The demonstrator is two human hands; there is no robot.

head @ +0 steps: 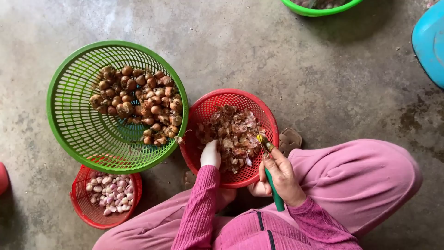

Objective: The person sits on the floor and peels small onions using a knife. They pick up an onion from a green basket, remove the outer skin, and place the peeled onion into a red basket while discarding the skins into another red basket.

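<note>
holding green-handled knife (pixel 274 183): right hand (pixel 280 175) | left hand (pixel 211 154) curled in red basket (pixel 269 121) of peels | green basket (pixel 74 125): shallots

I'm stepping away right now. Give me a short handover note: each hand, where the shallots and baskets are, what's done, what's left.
Left hand: fingers down in the peelings inside the red basket; whether it grips anything is hidden.
Right hand: closed on a green-handled knife, blade end over the red basket's near rim.
Green basket, on the left: pile of unpeeled shallots.
Small red basket, partly under the green one: peeled shallots.
Done: one modest batch peeled, skins heaped in the red basket.
Left: the bigger unpeeled pile, by the look of it.
</note>
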